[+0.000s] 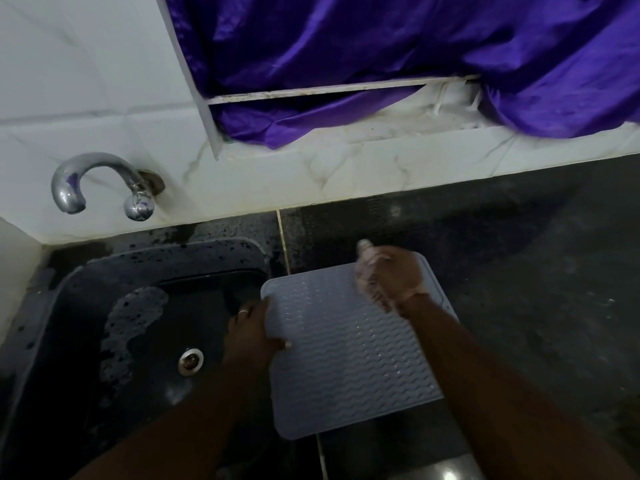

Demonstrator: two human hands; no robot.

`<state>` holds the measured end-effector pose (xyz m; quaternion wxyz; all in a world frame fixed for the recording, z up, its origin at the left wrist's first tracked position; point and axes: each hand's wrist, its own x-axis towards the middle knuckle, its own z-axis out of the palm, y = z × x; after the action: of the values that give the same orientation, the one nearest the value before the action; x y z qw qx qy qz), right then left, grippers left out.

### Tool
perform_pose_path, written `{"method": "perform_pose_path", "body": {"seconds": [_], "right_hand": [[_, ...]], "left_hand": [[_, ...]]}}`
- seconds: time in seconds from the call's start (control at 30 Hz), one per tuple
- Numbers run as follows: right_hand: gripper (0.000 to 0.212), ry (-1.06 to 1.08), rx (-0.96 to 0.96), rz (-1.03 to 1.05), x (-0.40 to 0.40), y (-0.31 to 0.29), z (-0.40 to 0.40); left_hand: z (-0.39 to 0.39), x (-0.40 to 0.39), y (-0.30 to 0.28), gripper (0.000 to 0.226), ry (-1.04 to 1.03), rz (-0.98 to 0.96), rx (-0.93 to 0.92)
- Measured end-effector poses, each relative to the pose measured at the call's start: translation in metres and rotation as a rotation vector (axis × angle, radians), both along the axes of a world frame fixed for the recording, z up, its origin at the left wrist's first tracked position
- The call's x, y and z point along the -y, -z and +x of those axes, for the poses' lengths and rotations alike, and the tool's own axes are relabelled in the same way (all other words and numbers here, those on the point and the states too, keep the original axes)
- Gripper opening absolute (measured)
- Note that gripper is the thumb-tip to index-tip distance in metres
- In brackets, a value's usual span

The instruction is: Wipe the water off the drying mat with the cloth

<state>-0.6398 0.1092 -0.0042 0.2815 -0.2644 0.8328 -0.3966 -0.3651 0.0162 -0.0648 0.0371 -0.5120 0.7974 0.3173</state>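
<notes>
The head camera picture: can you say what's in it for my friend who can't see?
A right hand wipes a grey drying mat with a blurred cloth while the left hand holds its edge, beside a dark sink.

Bare forearms; ring on left grip.

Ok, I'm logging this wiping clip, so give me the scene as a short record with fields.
surface: dark counter
mat: grey ridged drying mat, beside the sink, water beads on it
left hand: left hand grips the mat's left edge
right hand: right hand holds a blurred pale cloth at the mat's far part
background: chrome tap, purple curtain
</notes>
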Motion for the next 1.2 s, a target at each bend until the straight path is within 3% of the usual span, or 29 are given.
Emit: {"method": "perform_pose_path", "body": {"seconds": [0.1, 0.2, 0.27, 0.33, 0.43, 0.5, 0.6, 0.67, 0.7, 0.8, 0.87, 0.93, 1.03, 1.13, 1.2], "right_hand": [[0.037, 0.167, -0.295, 0.227, -0.009, 0.023, -0.062], [0.047, 0.059, -0.479, 0.497, 0.007, 0.055, -0.058], [0.048, 0.010, -0.648, 0.659, 0.030, 0.064, -0.012], [0.051, -0.100, -0.636, 0.757, 0.049, 0.068, 0.053], [0.046, -0.303, -0.703, 0.662, 0.074, 0.060, 0.145], [0.035, -0.492, -0.684, 0.446, 0.083, 0.055, 0.178], [0.030, -0.680, -0.191, 0.188, 0.086, 0.027, 0.180], [0.036, -0.470, 0.116, 0.029, 0.079, 0.007, 0.149], [0.030, -0.351, 0.155, -0.037, 0.074, 0.001, 0.126], [0.018, -0.061, -0.034, -0.069, 0.051, -0.012, 0.051], [0.025, 0.093, -0.280, 0.079, 0.032, -0.006, 0.004], [0.031, 0.193, -0.395, 0.298, 0.024, 0.017, -0.029], [0.038, 0.101, -0.614, 0.630, 0.042, 0.059, -0.022], [0.030, -0.049, -0.624, 0.595, 0.073, 0.069, 0.056], [0.025, -0.200, -0.611, 0.523, 0.086, 0.053, 0.115]], "left_hand": [[0.000, 0.007, 0.006, 0.053, -0.143, 0.081, -0.134], [-0.003, 0.009, 0.008, 0.065, -0.159, 0.203, -0.147], [-0.003, 0.008, 0.012, 0.078, -0.184, 0.220, -0.162], [-0.004, 0.006, 0.014, 0.076, -0.207, 0.228, -0.191], [-0.003, 0.002, 0.019, 0.051, -0.272, 0.242, -0.315], [-0.002, 0.002, 0.017, 0.044, -0.324, 0.218, -0.393], [0.005, 0.004, 0.019, 0.049, -0.355, 0.256, -0.411], [0.004, 0.004, 0.015, 0.037, -0.350, 0.278, -0.376], [0.003, 0.007, 0.016, 0.028, -0.384, 0.301, -0.356], [0.003, 0.011, 0.013, 0.013, -0.416, 0.375, -0.345], [0.000, 0.015, 0.009, 0.012, -0.494, 0.374, -0.359], [0.001, 0.018, 0.011, 0.016, -0.519, 0.365, -0.375], [-0.002, 0.021, 0.008, 0.028, -0.511, 0.368, -0.433], [-0.008, 0.023, 0.004, 0.041, -0.436, 0.331, -0.400], [-0.010, 0.025, 0.007, 0.037, -0.412, 0.305, -0.392]]}}
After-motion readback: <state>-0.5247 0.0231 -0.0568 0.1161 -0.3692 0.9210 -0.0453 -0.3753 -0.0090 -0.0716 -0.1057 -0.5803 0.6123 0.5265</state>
